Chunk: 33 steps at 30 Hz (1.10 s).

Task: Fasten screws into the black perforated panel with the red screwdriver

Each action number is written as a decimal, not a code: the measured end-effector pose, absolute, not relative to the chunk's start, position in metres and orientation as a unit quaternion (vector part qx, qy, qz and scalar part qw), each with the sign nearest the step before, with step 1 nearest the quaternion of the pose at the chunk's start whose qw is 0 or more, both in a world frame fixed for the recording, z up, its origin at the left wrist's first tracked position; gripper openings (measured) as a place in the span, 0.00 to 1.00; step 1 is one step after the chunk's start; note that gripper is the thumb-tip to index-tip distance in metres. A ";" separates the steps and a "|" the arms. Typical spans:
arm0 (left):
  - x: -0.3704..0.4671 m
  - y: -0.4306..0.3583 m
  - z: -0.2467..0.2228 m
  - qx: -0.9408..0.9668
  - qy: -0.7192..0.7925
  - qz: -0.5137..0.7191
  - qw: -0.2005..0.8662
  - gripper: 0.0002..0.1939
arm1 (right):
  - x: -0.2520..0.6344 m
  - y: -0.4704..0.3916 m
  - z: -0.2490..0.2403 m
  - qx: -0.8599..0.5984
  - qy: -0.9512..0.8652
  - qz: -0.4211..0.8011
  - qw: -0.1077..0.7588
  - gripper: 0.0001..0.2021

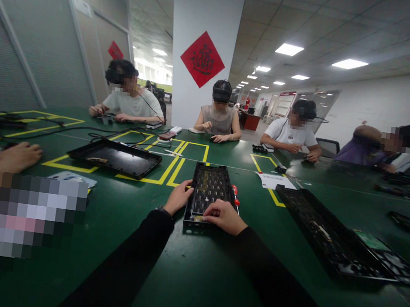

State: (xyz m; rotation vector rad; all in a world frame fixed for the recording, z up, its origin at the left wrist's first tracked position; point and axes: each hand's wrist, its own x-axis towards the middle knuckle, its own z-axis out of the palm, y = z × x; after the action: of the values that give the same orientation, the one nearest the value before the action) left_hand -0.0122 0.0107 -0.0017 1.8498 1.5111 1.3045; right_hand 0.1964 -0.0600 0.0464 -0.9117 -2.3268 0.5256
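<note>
A black rectangular plastic case (212, 187), with rows of small shiny spots inside like the inner side of a keyboard, lies lengthwise in front of me on the green table. My left hand (179, 198) grips its left wall, thumb on the rim. Over the case's near end, my right hand (226, 216) has its fingers pinched together beside a small yellowish part (195, 218). What those fingertips hold, if anything, is too small to make out. Touching or close by the case's right side is a screwdriver (235, 194) with a red handle, partly hidden by the case and my right hand.
On the green table (188, 282), a black tray (121, 158) lies ahead left and a long black case (330, 235) to the right, near a white paper (276, 182). A neighbour's hand (17, 156) rests at left. Several people sit opposite. Cables (57, 129) run across the left.
</note>
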 end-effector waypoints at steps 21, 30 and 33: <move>-0.013 0.011 -0.002 0.668 0.542 0.468 0.203 0.19 | 0.196 -0.061 0.048 -0.351 -0.869 0.204 0.285 0.09; -0.014 0.015 -0.006 0.670 0.533 0.475 0.201 0.20 | 0.198 -0.059 0.045 -0.350 -0.868 0.195 0.293 0.10; -0.015 0.016 -0.008 0.671 0.535 0.472 0.199 0.20 | 0.198 -0.058 0.044 -0.348 -0.868 0.200 0.291 0.10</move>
State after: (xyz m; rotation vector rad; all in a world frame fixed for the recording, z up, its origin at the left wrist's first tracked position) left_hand -0.0147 0.0160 -0.0075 1.8777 1.4975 1.3209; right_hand 0.1977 -0.0584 0.0444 -0.9282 -2.3155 0.5332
